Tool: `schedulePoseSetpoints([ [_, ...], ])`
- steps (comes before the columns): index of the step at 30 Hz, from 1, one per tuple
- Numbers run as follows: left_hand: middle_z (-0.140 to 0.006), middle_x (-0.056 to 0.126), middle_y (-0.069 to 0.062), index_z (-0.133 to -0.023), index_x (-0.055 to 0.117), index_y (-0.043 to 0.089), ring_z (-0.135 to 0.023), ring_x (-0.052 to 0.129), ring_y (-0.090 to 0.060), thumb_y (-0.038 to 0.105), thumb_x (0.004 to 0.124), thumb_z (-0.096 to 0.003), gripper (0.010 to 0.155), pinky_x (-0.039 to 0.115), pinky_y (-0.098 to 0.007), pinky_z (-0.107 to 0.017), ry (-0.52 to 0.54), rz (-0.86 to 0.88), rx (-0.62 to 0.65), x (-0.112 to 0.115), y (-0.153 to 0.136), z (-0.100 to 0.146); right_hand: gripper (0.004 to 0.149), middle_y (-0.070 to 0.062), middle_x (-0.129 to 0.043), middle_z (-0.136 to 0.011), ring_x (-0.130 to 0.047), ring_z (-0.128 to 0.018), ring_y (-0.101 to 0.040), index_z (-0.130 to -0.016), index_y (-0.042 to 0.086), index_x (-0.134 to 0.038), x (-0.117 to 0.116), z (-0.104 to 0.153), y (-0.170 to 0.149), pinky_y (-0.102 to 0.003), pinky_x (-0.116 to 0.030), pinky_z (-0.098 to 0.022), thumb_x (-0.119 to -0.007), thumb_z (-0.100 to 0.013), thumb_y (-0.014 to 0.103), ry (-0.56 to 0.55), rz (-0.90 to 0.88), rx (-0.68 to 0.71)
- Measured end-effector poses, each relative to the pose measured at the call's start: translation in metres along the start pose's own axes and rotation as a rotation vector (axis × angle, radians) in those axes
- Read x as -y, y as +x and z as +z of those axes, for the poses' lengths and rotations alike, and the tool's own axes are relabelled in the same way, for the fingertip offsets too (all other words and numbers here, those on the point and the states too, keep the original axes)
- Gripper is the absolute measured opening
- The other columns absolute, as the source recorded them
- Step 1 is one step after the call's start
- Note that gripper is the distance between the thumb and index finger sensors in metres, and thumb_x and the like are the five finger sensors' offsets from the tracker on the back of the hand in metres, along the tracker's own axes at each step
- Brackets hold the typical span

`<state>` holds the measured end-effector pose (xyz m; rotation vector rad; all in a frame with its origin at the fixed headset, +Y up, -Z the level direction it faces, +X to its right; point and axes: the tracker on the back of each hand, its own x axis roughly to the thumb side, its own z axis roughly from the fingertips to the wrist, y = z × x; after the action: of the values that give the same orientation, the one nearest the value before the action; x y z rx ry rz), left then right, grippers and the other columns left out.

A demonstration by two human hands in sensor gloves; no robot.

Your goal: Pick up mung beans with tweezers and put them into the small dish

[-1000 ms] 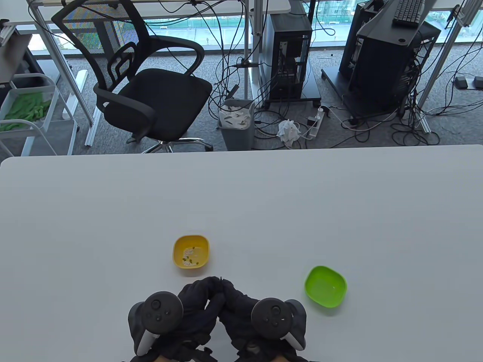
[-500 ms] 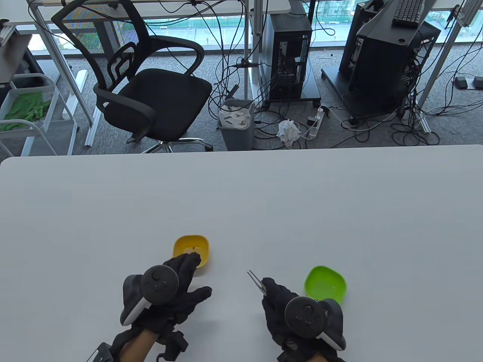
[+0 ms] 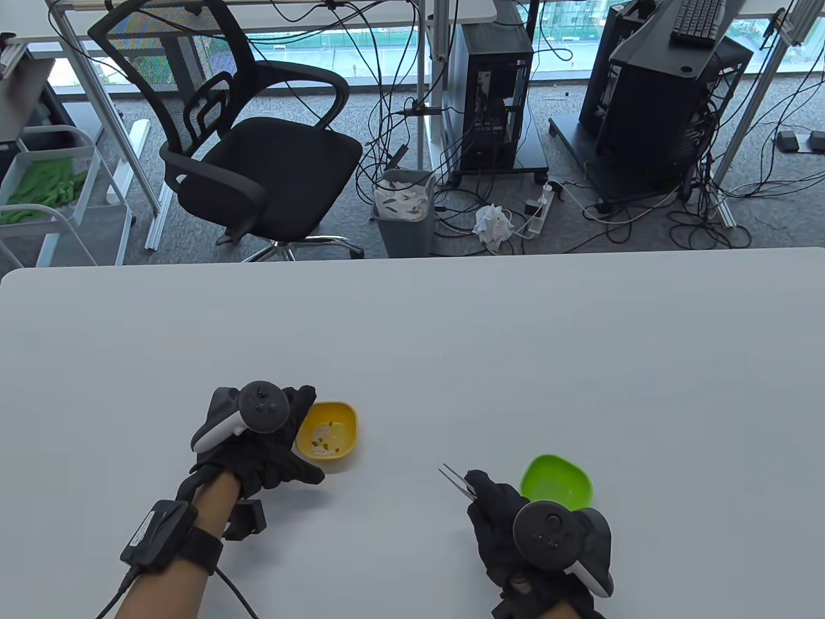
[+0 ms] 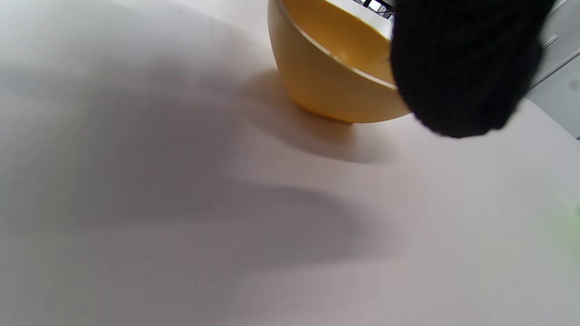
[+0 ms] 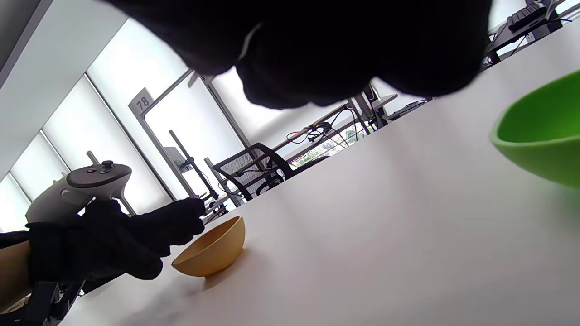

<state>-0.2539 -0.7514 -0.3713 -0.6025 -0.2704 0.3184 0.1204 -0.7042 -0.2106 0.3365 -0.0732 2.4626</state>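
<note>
Daylight pours in from the windows beyond the worktop (image 3: 451, 335), leaving it evenly bright with only faint shadows under the hands. The table view is sharp, though straight lines bow toward its edges. In the left wrist view the yellow bowl (image 4: 326, 77) and the dark fingers (image 4: 462, 68) are soft and blurred, broad grey shadows spreading below. The right wrist view is backlit: blown-out panes, fingers (image 5: 317, 45) a black silhouette.

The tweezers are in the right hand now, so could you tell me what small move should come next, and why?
Probably swing the tweezers left to the yellow dish: the beans lie there, the left hand steadies its rim, and the green dish looks empty.
</note>
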Motion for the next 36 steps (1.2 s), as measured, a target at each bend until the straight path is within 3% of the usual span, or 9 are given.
schedulePoseSetpoints([
  [9,-0.120,0.001,-0.009,-0.107,-0.002,0.035,-0.112,0.000,-0.048,0.063,0.096,-0.0304,0.128,0.010,-0.066,-0.078,-0.093,0.046,-0.007,0.004,-0.012,-0.025,0.050,-0.014,-0.088,-0.070,-0.091,-0.043,-0.018,-0.096,0.008,-0.073,-0.004,-0.001,-0.001,-0.043,-0.084,-0.039,-0.070,-0.052,0.031,0.028,-0.019,-0.011],
  [16,-0.121,0.006,-0.006,-0.110,0.005,0.037,-0.112,0.003,-0.047,0.063,0.096,-0.0307,0.123,0.010,-0.065,-0.078,-0.062,0.083,0.010,0.006,-0.013,-0.029,0.052,-0.014,-0.088,-0.070,-0.091,-0.044,-0.018,-0.097,0.005,-0.073,-0.005,-0.002,0.000,-0.043,-0.084,-0.040,-0.070,-0.052,0.032,0.050,-0.036,-0.016],
  [21,-0.123,0.019,0.000,-0.111,0.009,0.035,-0.113,0.007,-0.046,0.063,0.096,-0.0298,0.122,0.012,-0.067,-0.077,-0.028,0.104,0.029,0.008,-0.013,-0.028,0.052,-0.015,-0.087,-0.071,-0.091,-0.044,-0.019,-0.097,0.005,-0.073,-0.006,-0.002,0.000,-0.044,-0.084,-0.040,-0.070,-0.053,0.032,0.065,-0.047,-0.018],
  [29,-0.120,0.037,0.000,-0.113,0.018,0.023,-0.113,0.023,-0.043,0.066,0.097,-0.0298,0.123,0.019,-0.069,-0.075,0.092,0.130,0.105,0.021,-0.005,-0.017,0.052,-0.015,-0.087,-0.071,-0.092,-0.044,-0.019,-0.097,0.005,-0.073,-0.006,-0.003,-0.001,-0.044,-0.084,-0.040,-0.070,-0.053,0.032,0.060,-0.051,-0.020],
  [36,-0.119,0.037,-0.004,-0.114,0.019,0.020,-0.112,0.029,-0.046,0.067,0.097,-0.0306,0.124,0.021,-0.070,-0.075,0.185,0.211,0.150,0.035,0.029,0.017,0.051,-0.016,-0.089,-0.070,-0.093,-0.043,-0.020,-0.096,0.005,-0.074,-0.002,-0.002,0.000,-0.043,-0.085,-0.039,-0.071,-0.053,0.032,0.023,-0.056,-0.029],
])
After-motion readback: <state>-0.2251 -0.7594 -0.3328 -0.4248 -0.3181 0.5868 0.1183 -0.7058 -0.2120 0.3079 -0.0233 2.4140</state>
